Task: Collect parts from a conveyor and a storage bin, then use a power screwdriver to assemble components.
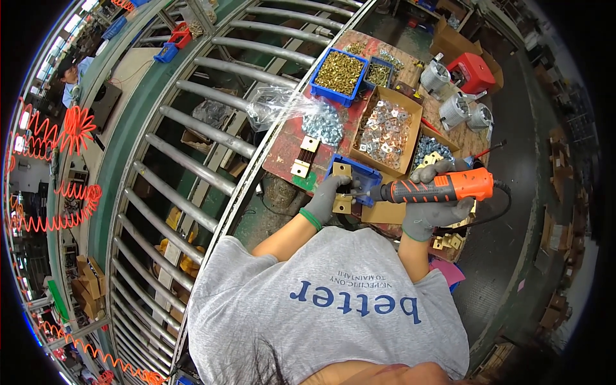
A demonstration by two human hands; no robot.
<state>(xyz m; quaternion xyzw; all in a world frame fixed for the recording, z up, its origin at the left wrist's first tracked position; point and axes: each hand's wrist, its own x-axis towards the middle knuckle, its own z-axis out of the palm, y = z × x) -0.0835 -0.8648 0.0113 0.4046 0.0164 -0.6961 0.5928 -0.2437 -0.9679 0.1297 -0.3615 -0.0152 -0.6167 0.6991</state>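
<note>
My left hand (321,200), in a grey glove with a green cuff, grips a small part with brass-coloured end plates (342,204). Its middle is partly hidden by my fingers. My right hand (427,217), also gloved, is wrapped round an orange and black power screwdriver (471,184) held level, its tip pointing left. That tip meets the part or comes very close to it; exact contact cannot be made out. Behind the part is a blue bin (367,172). A similar part with brass ends and a dark middle (305,156) lies on the red bench top to the left.
A blue bin of brass-coloured fasteners (333,95) and a pile of silvery hardware (323,126) stand farther back. A cardboard box (412,136) holds metal plates. Several silvery cylinders (435,77) sit near a red case (473,69). A roller conveyor (192,163) runs along the left.
</note>
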